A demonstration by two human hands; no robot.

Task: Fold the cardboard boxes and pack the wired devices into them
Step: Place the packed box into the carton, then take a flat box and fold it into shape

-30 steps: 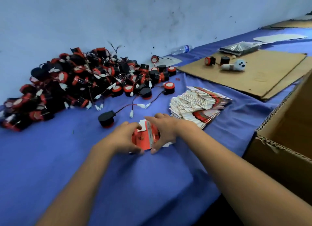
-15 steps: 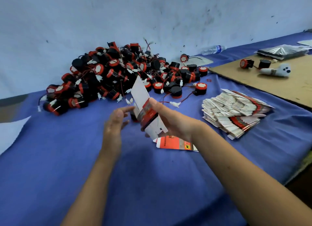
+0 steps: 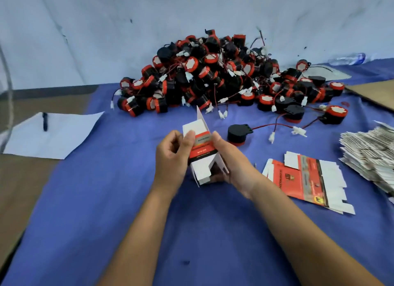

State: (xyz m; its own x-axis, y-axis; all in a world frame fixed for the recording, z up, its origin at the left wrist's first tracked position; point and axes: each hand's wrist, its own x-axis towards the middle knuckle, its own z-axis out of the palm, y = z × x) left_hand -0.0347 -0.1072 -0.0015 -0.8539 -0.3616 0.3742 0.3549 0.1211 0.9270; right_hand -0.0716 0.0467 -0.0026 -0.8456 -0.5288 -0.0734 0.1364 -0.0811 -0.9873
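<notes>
Holding a half-folded cardboard box [image 3: 201, 151] between both hands, we keep it raised just above the blue-covered surface [image 3: 106, 211], near the middle of the view. Our left hand [image 3: 172, 157] grips the box's left side, its fingers [image 3: 178, 144] curled and the thumb pressed onto the red and black printed band. Our right hand [image 3: 231, 165] wraps the right side, thumb on the same band, the other fingers tucked beneath and partly hidden. The box's white flaps stand open at the far end, and the near end gapes open too.

Just beyond our right hand, apart from it, a single black wired device [image 3: 238, 133] sits on the surface, its red and black wire trailing right to white connectors. Behind it, against the pale wall, lies a large pile of wired devices [image 3: 213, 78], black with red rims. To the right of our hands a flat unfolded box [image 3: 309, 179] lies printed side up, and a stack of flat boxes [image 3: 371, 155] sits at the right edge. At far left a white sheet of paper [image 3: 55, 134] holds a dark pen [image 3: 45, 121].
</notes>
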